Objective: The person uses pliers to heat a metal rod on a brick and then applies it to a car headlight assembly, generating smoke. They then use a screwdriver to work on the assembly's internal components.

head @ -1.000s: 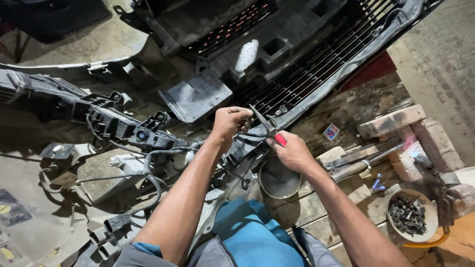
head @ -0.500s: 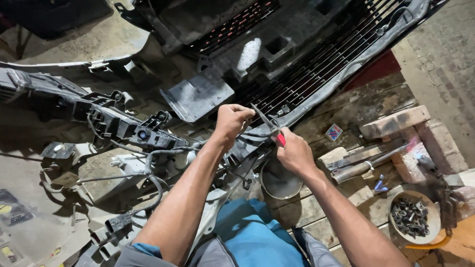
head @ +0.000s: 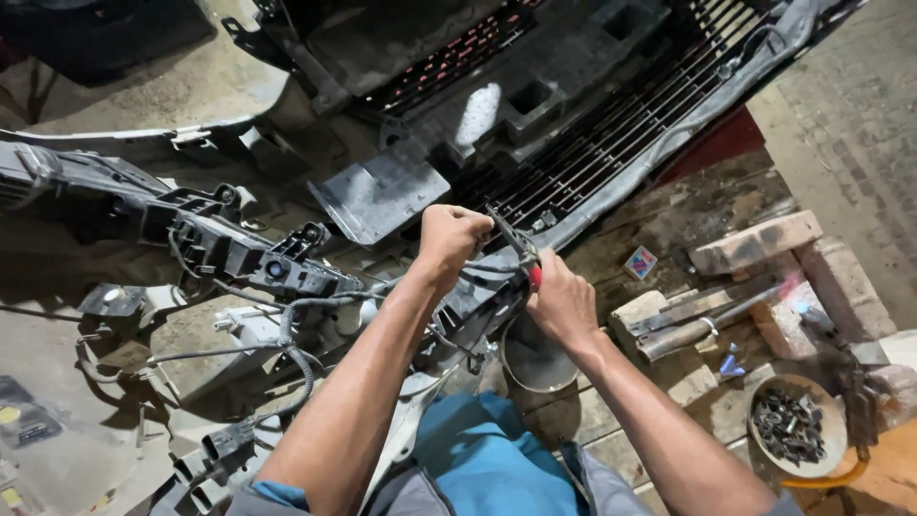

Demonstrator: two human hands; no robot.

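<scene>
Single head-worn view, no second camera. Looks steeply down and forward from above the person's own forearms. Close range: left hand (head: pixel 449 239) and right hand (head: pixel 564 306) sit mid-frame. Black bumper grille (head: pixel 611 143) fills the top; floor (head: pixel 841 124) runs along the right edge.

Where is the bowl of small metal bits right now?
The bowl of bolts sits low on the right of the head view, beside the bricks, beyond the right hand.
</scene>
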